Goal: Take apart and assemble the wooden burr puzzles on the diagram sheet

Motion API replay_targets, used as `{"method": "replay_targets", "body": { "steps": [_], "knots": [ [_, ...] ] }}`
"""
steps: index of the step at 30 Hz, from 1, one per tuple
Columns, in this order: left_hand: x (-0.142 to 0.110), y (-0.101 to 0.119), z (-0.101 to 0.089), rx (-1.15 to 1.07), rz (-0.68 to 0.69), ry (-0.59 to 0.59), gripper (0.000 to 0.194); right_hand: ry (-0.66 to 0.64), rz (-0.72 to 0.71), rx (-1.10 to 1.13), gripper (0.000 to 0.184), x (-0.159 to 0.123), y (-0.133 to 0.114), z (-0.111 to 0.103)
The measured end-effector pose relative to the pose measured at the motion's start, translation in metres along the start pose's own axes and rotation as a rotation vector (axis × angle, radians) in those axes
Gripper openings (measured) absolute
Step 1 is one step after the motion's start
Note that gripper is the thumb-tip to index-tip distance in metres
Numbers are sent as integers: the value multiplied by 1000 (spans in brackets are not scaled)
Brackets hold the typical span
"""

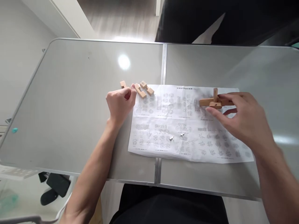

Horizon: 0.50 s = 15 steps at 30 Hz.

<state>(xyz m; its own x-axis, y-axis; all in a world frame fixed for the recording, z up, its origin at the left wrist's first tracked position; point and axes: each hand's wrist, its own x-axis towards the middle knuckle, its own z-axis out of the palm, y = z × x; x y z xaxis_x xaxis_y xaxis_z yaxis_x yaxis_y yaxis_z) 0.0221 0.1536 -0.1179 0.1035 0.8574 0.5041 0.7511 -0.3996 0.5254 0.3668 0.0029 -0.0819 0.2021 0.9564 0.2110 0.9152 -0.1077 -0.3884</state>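
My right hand has its thumb and fingers around a partly joined wooden burr puzzle, with one bar sticking up from crossed bars. It is over the right part of a printed instruction sheet. My left hand is closed, fingers curled in, beside the sheet's upper left corner; whatever it may hold is hidden. Just behind it shows the end of a notched wooden piece. To its right lie another notched wooden piece and a further notched piece.
Two small silvery scraps lie on the sheet. The grey folding table has a metal seam down its middle. Dark items rest below its left front edge, and a black covered object stands beyond the far edge.
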Motion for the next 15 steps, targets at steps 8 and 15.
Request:
{"method": "replay_targets", "body": {
  "steps": [8, 15],
  "knots": [
    [-3, 12, -2, -59, 110, -65, 59, 70, 35, 167, 37, 6, -19, 1],
    [-11, 31, 0, -369, 223, -270, 37, -68, -125, 632, 41, 13, -55, 23]
  ]
}}
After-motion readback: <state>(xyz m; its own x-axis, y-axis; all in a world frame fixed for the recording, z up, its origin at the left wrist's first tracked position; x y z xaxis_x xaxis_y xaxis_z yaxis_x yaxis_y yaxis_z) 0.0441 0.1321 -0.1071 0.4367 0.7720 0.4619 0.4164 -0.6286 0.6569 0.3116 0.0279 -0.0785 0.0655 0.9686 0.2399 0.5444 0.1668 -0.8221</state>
